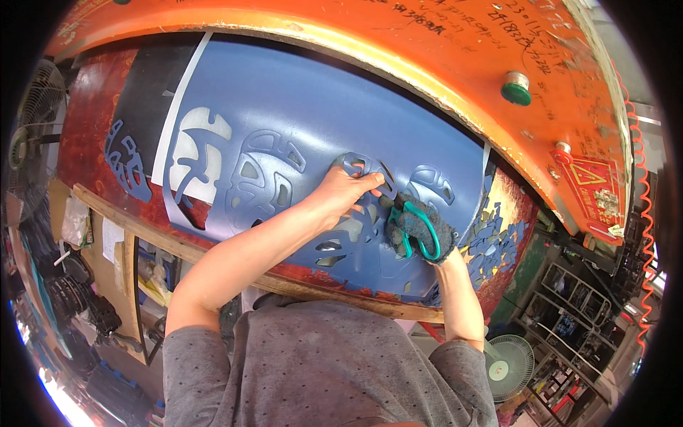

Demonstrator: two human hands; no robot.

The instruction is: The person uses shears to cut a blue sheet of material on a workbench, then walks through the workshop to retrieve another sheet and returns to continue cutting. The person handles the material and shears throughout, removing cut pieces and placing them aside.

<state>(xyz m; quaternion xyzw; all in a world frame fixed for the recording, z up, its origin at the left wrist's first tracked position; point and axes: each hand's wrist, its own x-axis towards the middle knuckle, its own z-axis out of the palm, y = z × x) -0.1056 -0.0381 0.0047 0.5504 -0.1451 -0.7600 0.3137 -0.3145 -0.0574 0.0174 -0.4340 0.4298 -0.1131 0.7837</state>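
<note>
A large blue sheet (306, 92) with curved shapes cut through it lies across the work table. My bare left hand (341, 192) pinches a blue cut-out piece (388, 186) with holes in it, held at the sheet's middle. Close on its right, my right hand (447, 236) wears a dark grey glove and grips teal-handled scissors (431, 245). The scissors' blades are mostly hidden near the piece. Loose cut shapes (274, 174) rest on the sheet left of my left hand.
An orange machine beam (455, 50) with a green button overhangs the table's far side. Blue scraps (491, 238) pile up at the right end. More cut shapes (126, 160) lie at the left. A wooden edge (160, 238) runs along the front, and a fan (509, 366) stands below right.
</note>
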